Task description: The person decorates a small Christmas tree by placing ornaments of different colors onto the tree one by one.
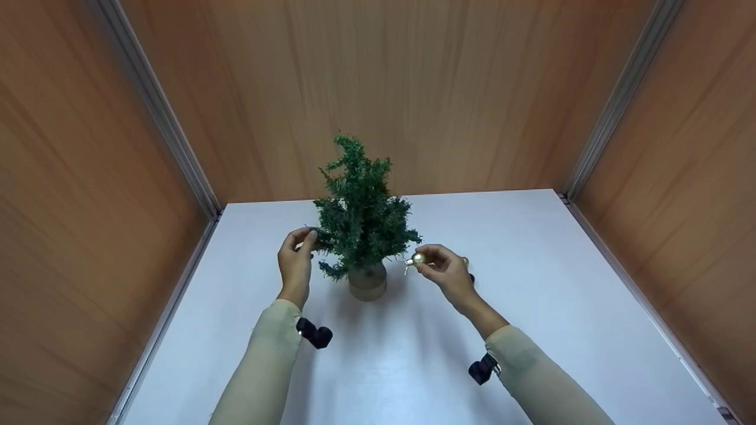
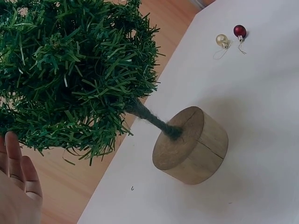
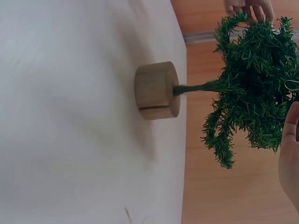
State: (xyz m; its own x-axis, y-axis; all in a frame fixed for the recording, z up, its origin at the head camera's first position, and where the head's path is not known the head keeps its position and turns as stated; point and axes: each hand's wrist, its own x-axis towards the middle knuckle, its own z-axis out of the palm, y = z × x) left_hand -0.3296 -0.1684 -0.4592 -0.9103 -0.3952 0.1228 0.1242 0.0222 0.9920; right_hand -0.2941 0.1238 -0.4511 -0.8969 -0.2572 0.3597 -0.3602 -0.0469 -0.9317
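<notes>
A small artificial Christmas tree (image 1: pixel 361 221) stands upright on the white table, its wrapped trunk set in a round wooden base (image 2: pixel 201 151). At the tree's left side my left hand (image 1: pixel 295 262) pinches the tip of a lower branch between thumb and fingers. My right hand (image 1: pixel 450 276) holds a shiny gold bauble (image 1: pixel 419 258) by its ball, close to the lower right branches. The bauble's cap and thread point toward the tree. In the right wrist view a thread loop (image 3: pixel 292 85) shows against the green needles, while the bauble itself is out of sight.
Another gold bauble (image 2: pixel 221 40) and a red bauble (image 2: pixel 239 31) lie on the table to the tree's right, mostly hidden behind my right hand in the head view. Wood-grain panels (image 1: pixel 413 94) enclose the white table (image 1: pixel 378 378) at the back and both sides.
</notes>
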